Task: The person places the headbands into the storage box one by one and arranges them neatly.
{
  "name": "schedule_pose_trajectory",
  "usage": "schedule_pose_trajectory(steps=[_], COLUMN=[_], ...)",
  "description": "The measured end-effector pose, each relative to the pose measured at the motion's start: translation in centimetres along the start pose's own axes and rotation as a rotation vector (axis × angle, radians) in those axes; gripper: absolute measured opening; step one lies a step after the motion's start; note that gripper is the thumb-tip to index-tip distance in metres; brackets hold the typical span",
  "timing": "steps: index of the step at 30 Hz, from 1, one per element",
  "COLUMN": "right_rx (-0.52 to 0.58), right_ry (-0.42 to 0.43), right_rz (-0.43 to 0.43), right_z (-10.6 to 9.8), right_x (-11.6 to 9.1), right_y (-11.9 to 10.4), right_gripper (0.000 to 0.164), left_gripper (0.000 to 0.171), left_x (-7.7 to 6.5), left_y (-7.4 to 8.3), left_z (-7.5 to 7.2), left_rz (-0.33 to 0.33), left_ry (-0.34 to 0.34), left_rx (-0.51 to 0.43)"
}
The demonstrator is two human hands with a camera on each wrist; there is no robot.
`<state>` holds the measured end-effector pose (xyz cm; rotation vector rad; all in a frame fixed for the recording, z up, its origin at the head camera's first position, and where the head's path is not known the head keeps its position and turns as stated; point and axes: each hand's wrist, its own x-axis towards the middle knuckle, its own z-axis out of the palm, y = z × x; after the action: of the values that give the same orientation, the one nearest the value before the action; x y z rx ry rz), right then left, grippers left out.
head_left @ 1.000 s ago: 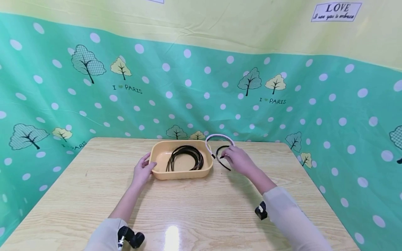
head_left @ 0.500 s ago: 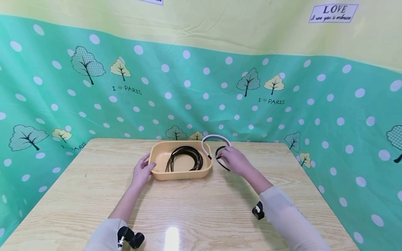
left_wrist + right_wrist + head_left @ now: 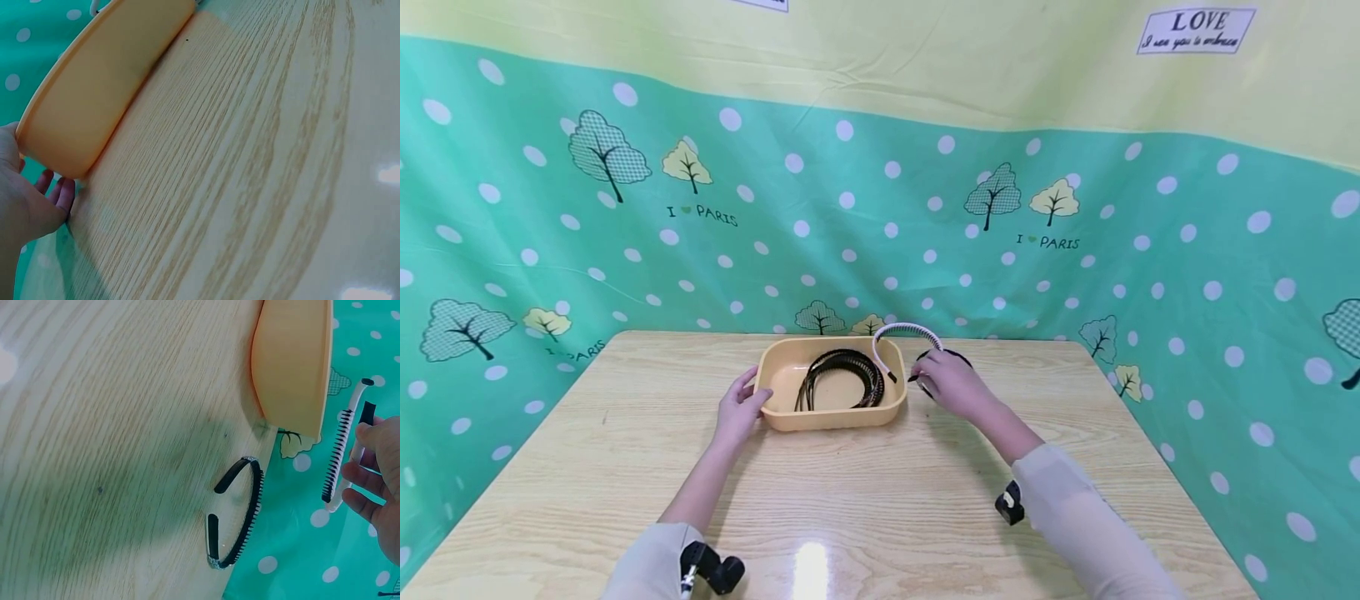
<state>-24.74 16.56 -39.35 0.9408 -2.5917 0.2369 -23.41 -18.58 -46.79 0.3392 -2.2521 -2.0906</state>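
A shallow yellow plastic bin sits on the table, with several black headbands nested in it. My left hand grips the bin's left end, thumb over the rim; in the left wrist view its fingers reach the lower wall. My right hand pinches a white toothed headband near one black tip, raised above the table. The band's other tip hangs over the bin's right side. Below that hand, a black headband with shiny trim lies on the table, partly hidden in the head view.
The wooden table reaches back to a green dotted curtain, which also runs along the sides. The bin's right wall stands close to the right hand. Small black cameras are worn on both wrists.
My right hand has moved slightly left with the white headband, whose far tip has passed from beside the bin to over its right part. The left hand and bin stay put.
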Motion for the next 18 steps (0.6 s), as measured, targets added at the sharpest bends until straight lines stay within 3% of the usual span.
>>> schedule_pose_trajectory(steps=[18], right_rx=[-0.010], right_ry=[-0.010], right_rz=[-0.013], right_z=[0.0], right_x=[0.8], right_y=[-1.3], right_gripper=[0.010], left_gripper=[0.058], left_x=[0.0], left_y=[-0.2], left_z=[0.0], left_rz=[0.012], left_ry=[0.006], left_rx=[0.006])
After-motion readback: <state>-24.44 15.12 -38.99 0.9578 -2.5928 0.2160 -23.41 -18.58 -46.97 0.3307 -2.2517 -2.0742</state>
